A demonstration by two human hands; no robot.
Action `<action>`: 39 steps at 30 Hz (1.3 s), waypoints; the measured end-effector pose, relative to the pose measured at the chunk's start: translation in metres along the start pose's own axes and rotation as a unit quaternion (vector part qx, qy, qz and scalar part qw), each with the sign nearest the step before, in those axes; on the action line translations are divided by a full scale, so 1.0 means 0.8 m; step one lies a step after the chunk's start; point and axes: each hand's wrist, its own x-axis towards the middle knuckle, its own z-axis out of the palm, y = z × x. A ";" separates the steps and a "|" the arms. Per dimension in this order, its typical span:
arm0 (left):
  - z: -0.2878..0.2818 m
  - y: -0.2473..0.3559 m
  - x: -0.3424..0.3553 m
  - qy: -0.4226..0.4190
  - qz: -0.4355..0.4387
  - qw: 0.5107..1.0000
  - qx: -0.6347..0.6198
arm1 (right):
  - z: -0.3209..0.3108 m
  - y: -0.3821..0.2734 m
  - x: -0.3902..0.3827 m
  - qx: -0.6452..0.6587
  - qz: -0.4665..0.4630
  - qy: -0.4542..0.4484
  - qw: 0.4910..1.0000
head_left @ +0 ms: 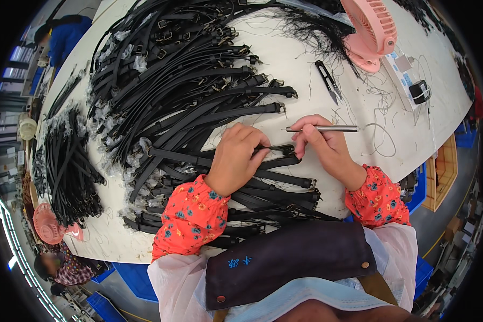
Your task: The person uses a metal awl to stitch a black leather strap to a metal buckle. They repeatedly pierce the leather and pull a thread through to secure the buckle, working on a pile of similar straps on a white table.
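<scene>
My left hand (235, 158) is closed on a thin black strap (273, 148), pinching it between thumb and fingers just short of its buckle end. My right hand (327, 149) grips a slim silver pen-shaped tool (339, 129), its narrow tip pointing left and a thin cord trailing from its back end. The lower fingers of that hand are at the strap's buckle end; whether they pinch it is hard to see. Beneath and around my hands lie many black belts (198, 110) with metal buckles, their buckle ends mostly facing right.
Black-handled thread snips (327, 80) lie beyond my right hand. A pink fan (371, 32), a heap of black threads (319, 29) and a white power strip (408, 80) stand farther back. Another strap pile (70, 172) and pink fan (48, 224) are at left, with people nearby.
</scene>
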 end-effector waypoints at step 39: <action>0.011 0.009 -0.002 -0.023 -0.088 0.990 -0.105 | 0.003 -0.007 -0.001 -0.044 0.079 -0.066 0.994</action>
